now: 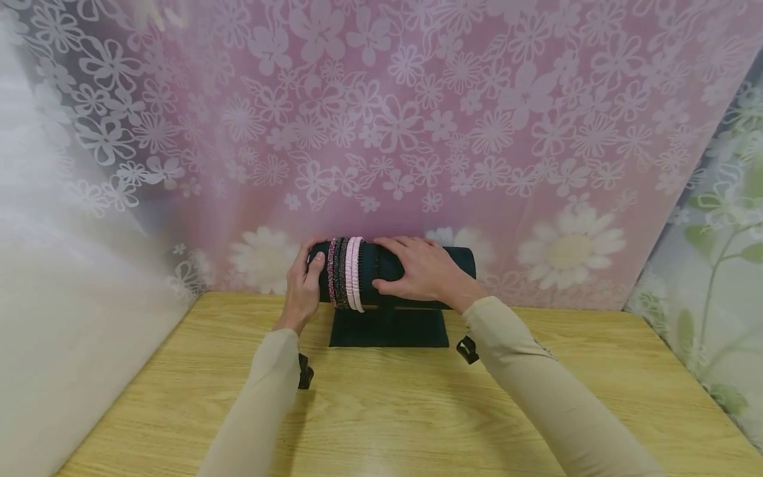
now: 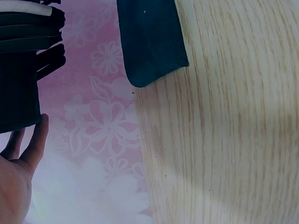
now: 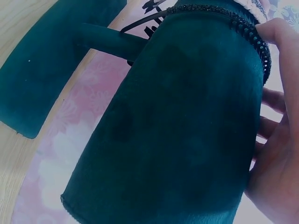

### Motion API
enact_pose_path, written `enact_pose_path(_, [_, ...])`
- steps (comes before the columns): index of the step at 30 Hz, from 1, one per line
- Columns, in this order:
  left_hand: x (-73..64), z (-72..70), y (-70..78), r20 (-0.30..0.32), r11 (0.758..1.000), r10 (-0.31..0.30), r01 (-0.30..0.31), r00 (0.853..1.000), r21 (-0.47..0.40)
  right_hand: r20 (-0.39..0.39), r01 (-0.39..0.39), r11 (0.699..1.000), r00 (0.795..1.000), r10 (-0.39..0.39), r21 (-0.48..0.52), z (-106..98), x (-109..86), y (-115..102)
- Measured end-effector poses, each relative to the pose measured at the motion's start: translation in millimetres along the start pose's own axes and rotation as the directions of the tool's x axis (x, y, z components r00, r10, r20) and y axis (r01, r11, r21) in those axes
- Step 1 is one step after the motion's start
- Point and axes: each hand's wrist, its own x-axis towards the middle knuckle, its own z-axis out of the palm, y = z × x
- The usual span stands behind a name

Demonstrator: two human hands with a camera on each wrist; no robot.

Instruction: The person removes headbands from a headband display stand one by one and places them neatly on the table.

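Note:
A dark green velvet T-bar display stand (image 1: 387, 334) has a thick horizontal roll (image 3: 173, 121) with several headbands around it. At the left are a pink speckled headband (image 1: 332, 271) and dark glittery ones, then pale pink ribbed ones (image 1: 353, 275). My left hand (image 1: 303, 288) grips the roll's left end, thumb in front; its fingers (image 2: 35, 147) show at the end's edge. Further right, a thin black beaded headband (image 3: 205, 8) goes around the roll, its loose ends jutting underneath. My right hand (image 1: 426, 271) curves over the roll, holding that black headband by fingertip and thumb.
The stand's flat base (image 2: 154, 42) sits on a wood-grain table (image 1: 381, 411) near its back edge. A pink flowered curtain (image 1: 417, 132) hangs right behind. Pale sheets (image 1: 71, 298) flank the table. Both wrists carry small black mounts (image 1: 467, 349).

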Motion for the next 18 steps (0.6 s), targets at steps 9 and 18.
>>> enact_pose_path(9, [0.7,-0.7,0.7,0.003,1.000,0.001,-0.001,1.000,-0.002,0.000,-0.006,1.000,1.000,0.006,-0.003,0.6,-2.3,4.2])
enact_pose_path(18, [0.2,0.8,1.0,0.000,1.000,0.005,-0.005,1.000,-0.009,0.008,-0.023,1.000,1.000,0.023,-0.008,-1.1,-7.2,9.2])
